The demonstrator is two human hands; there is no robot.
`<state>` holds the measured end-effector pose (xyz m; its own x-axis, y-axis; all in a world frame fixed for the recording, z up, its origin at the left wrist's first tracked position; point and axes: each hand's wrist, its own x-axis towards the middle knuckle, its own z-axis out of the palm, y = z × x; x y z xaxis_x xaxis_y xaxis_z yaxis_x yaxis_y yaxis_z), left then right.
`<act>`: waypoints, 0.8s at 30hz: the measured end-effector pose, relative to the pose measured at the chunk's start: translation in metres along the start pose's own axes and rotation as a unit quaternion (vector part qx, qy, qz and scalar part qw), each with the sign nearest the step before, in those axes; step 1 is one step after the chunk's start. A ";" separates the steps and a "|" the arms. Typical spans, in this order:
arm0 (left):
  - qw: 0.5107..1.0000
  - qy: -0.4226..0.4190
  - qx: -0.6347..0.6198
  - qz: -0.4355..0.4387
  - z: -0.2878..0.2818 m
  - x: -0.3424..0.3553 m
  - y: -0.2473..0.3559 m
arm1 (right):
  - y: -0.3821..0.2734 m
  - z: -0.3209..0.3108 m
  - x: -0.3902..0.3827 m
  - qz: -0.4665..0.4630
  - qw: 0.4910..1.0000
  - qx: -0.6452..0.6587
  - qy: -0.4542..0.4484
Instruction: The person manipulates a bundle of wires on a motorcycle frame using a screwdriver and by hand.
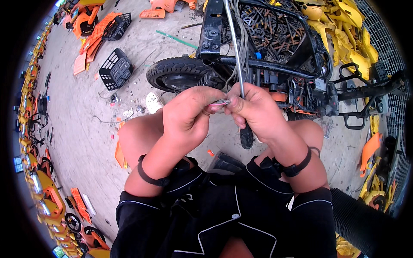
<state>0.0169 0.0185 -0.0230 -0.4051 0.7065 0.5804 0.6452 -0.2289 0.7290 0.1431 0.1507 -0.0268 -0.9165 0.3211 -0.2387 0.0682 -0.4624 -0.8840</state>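
My left hand is closed on the end of a small pink and grey wire piece at the centre of the view. My right hand meets it there, thumb on that piece, while also gripping a long metal rod with a black handle, which looks like a screwdriver. Grey cables run up beside the rod. Just beyond my hands lies a stripped black scooter frame with a tyred wheel and exposed components.
A black crate and orange panels lie on the concrete floor. Rusty metal parts fill the space behind the frame. Yellow panels are heaped at right. Rows of yellow scooters line the left. A black ribbed object is near my right elbow.
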 end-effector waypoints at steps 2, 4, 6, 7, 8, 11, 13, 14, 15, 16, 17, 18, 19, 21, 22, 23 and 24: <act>0.999 0.015 0.032 0.015 0.002 -0.001 0.000 | 0.001 0.003 0.000 -0.001 1.000 0.008 0.003; 0.997 0.027 0.063 0.029 0.004 -0.001 0.000 | 0.004 0.003 0.001 -0.014 1.000 0.021 0.006; 0.994 0.037 0.095 0.044 0.007 0.001 0.001 | 0.006 0.001 0.005 -0.006 0.999 0.042 0.019; 0.993 0.036 0.105 0.049 0.007 0.001 0.001 | 0.007 0.000 0.006 -0.003 0.998 0.052 0.026; 0.991 0.034 0.114 0.053 0.007 0.002 0.002 | 0.007 0.001 0.005 -0.002 0.998 0.061 0.025; 0.996 0.039 0.079 0.026 0.010 0.001 0.001 | 0.006 0.004 0.004 -0.005 0.997 0.075 0.024; 0.998 0.043 0.036 -0.004 0.013 -0.001 0.002 | 0.005 0.005 0.004 -0.007 0.997 0.072 0.030; 0.999 0.044 0.016 -0.018 0.015 -0.001 0.002 | 0.005 0.005 0.005 -0.008 0.997 0.064 0.038; 0.998 0.045 -0.004 -0.031 0.017 0.000 0.004 | 0.005 0.005 0.005 -0.009 0.997 0.056 0.045; 0.996 0.043 -0.032 -0.065 0.018 -0.001 0.006 | 0.005 0.005 0.005 -0.010 0.997 0.048 0.053; 0.993 0.040 -0.060 -0.098 0.018 -0.001 0.010 | 0.005 0.005 0.005 -0.012 0.998 0.030 0.055; 0.987 0.039 -0.090 -0.130 0.018 -0.002 0.011 | 0.006 0.004 0.006 -0.012 0.998 0.009 0.058; 0.987 0.046 -0.090 -0.123 0.018 -0.003 0.008 | 0.006 0.004 0.006 -0.013 0.998 -0.011 0.061; 0.988 0.062 -0.088 -0.109 0.019 -0.004 0.001 | 0.006 0.005 0.006 -0.012 0.998 -0.026 0.056; 0.988 0.061 -0.084 -0.114 0.018 -0.003 0.000 | 0.006 0.005 0.005 -0.011 0.998 -0.033 0.053; 0.988 0.060 -0.081 -0.120 0.016 -0.002 -0.001 | 0.004 0.005 0.004 -0.029 0.996 -0.061 0.058; 0.987 0.059 -0.077 -0.125 0.012 0.000 -0.002 | 0.001 0.006 0.004 -0.048 0.993 -0.089 0.062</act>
<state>0.0236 0.0270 -0.0294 -0.6181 0.6722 0.4076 0.4139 -0.1626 0.8957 0.1374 0.1460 -0.0263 -0.8671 0.4615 -0.1874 0.0615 -0.2741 -0.9597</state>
